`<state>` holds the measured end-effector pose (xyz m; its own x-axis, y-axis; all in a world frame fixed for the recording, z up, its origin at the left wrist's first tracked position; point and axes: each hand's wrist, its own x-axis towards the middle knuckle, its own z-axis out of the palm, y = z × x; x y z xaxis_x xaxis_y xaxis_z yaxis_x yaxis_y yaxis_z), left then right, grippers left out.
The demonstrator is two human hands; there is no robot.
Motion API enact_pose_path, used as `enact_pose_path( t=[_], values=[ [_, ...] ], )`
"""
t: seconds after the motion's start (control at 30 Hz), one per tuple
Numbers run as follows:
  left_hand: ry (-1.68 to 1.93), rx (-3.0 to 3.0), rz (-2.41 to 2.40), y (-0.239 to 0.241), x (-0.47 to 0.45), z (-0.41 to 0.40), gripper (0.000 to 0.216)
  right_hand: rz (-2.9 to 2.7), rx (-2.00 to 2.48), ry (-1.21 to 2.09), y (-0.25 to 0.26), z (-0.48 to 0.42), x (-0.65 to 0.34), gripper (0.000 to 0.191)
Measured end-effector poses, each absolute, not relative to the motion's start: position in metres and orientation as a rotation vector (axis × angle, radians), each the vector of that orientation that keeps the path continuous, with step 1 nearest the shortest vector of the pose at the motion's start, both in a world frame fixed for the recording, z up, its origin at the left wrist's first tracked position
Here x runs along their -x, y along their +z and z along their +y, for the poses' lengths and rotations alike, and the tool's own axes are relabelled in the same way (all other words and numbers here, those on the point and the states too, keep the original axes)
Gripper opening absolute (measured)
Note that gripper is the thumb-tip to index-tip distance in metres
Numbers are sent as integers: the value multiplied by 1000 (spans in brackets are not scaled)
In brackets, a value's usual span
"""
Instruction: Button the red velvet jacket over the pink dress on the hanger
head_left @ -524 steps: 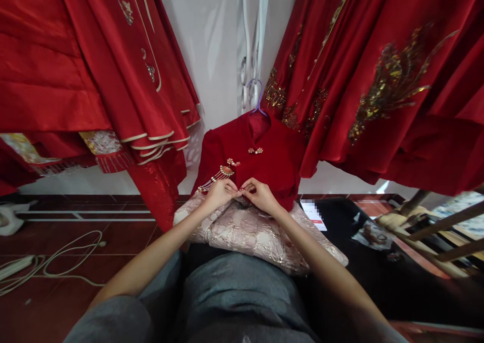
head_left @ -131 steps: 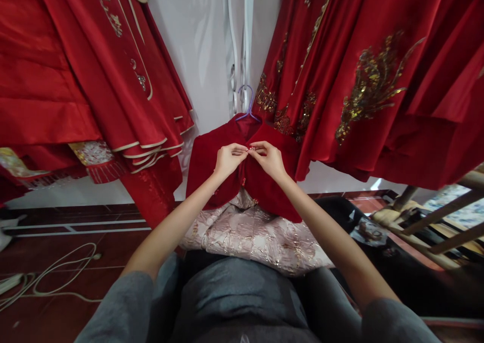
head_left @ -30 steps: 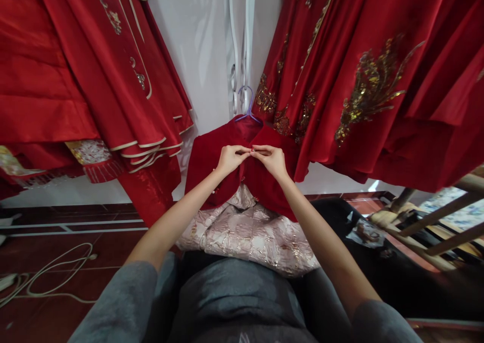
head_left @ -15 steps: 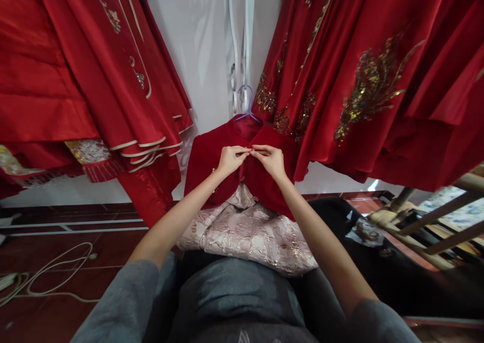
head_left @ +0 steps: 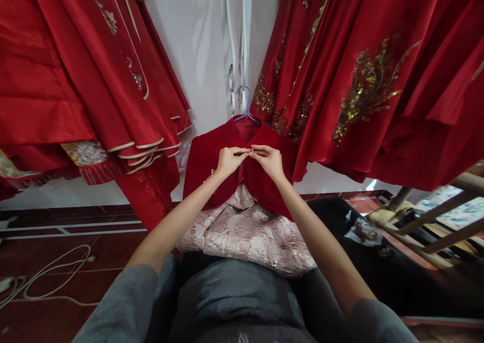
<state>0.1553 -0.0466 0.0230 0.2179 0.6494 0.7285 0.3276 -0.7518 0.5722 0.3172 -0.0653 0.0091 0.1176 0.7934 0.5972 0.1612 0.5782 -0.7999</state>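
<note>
A small red velvet jacket (head_left: 204, 164) hangs on a purple hanger (head_left: 245, 106) in front of me, over a pale pink brocade skirt (head_left: 249, 234). My left hand (head_left: 229, 160) and my right hand (head_left: 269, 160) meet at the jacket's upper front, just below the collar. Both hands pinch the front fastening between fingertips, which hide the fastening itself. My forearms reach up from grey sleeves.
Red embroidered garments (head_left: 94, 81) hang at the left, and gold-sequined red ones (head_left: 370, 81) at the right. A white wall (head_left: 204, 56) stands behind. White cables (head_left: 53, 272) lie on the dark red floor at the left. Wooden furniture legs (head_left: 434, 222) show at the right.
Long ago my hands worked lower on the jacket front; they have since moved up to the collar fastening. Over the last second they have barely shifted.
</note>
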Motion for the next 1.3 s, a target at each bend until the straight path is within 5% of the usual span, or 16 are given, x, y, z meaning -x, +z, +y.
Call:
enact_pose_path(
  t=[1.3],
  values=[
    [1434,-2180,898,23,-157,-35,12,-1518,965,274,8,-62,-315,22]
  ],
)
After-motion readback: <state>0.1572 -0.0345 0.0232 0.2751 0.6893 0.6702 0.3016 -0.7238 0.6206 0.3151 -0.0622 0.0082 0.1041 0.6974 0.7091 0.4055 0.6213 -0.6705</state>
